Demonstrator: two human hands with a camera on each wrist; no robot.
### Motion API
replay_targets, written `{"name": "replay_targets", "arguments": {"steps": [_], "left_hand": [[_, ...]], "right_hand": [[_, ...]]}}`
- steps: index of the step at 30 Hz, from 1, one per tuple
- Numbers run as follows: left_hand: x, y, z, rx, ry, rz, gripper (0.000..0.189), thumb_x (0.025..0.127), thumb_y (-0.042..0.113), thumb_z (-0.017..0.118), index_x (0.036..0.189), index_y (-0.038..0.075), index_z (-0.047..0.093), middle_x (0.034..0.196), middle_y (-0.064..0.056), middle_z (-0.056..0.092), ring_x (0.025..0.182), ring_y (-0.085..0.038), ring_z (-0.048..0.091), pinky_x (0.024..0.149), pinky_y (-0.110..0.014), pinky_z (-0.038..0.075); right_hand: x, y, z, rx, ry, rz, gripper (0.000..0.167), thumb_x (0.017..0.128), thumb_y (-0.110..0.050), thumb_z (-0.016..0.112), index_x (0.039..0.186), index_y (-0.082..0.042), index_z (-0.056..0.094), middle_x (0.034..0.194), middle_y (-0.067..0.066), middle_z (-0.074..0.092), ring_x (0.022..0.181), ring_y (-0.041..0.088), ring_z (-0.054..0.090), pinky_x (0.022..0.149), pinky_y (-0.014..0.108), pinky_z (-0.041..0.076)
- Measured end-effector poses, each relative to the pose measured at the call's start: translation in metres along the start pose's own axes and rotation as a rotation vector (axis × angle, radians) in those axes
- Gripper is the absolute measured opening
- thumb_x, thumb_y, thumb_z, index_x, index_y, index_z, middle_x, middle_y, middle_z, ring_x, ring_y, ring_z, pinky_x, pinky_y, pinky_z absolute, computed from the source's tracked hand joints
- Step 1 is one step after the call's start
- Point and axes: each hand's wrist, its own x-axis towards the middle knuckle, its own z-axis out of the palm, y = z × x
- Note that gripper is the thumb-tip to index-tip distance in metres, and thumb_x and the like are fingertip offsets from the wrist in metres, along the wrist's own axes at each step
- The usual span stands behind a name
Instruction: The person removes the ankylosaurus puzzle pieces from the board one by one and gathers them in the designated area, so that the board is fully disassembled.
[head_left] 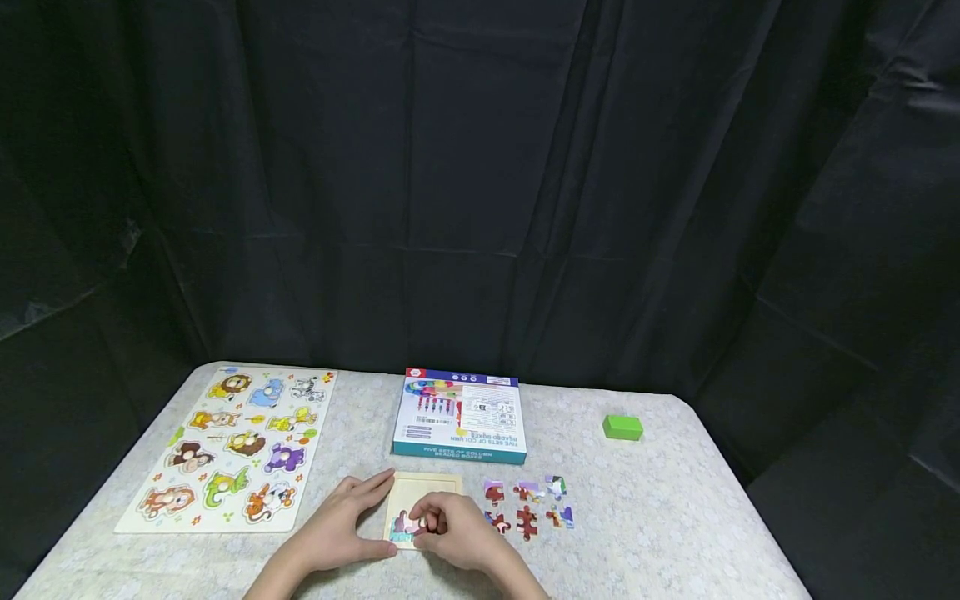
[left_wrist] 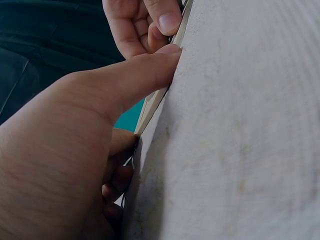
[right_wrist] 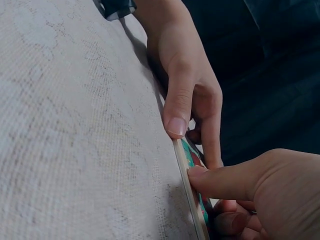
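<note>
A small wooden puzzle tray [head_left: 427,483] lies at the table's near side, with colourful jigsaw pieces [head_left: 401,527] in its near left part. My left hand [head_left: 341,525] spans the tray's left side, index fingertip at the far corner and thumb at the near corner, fingers mostly straight. Over the tray, my right hand [head_left: 461,533] has curled fingers and pinches a small reddish puzzle piece [head_left: 422,523], largely covered by the fingertips. In the right wrist view, the right thumb [right_wrist: 225,181] lies at the tray's near edge [right_wrist: 187,187].
Several loose jigsaw pieces [head_left: 527,522] lie right of the tray. Behind it is a teal-edged toy box [head_left: 459,417]. An animal peg puzzle board [head_left: 232,450] occupies the left side, and a green block [head_left: 622,427] sits at the right. Black curtain [head_left: 480,183] hangs behind the table.
</note>
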Motion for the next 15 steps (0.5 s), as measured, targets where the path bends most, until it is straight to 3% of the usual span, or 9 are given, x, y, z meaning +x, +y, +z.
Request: {"name": "replay_targets", "arguments": {"steps": [15], "left_hand": [[-0.0005,0.0004,-0.0002,-0.001,0.005,-0.001,0.101,0.075,0.057,0.091,0.155,0.007,0.054,0.162,-0.003,0.051,0.103,-0.004,0.043,0.098,-0.038,0.046]], "right_hand": [[-0.0023,0.0002,0.0008,0.004,0.013,-0.012,0.018,0.09,-0.001,0.079,0.104,-0.008,0.072,0.076,-0.009,0.051,0.062,0.0,0.042,0.061,0.018,0.036]]}}
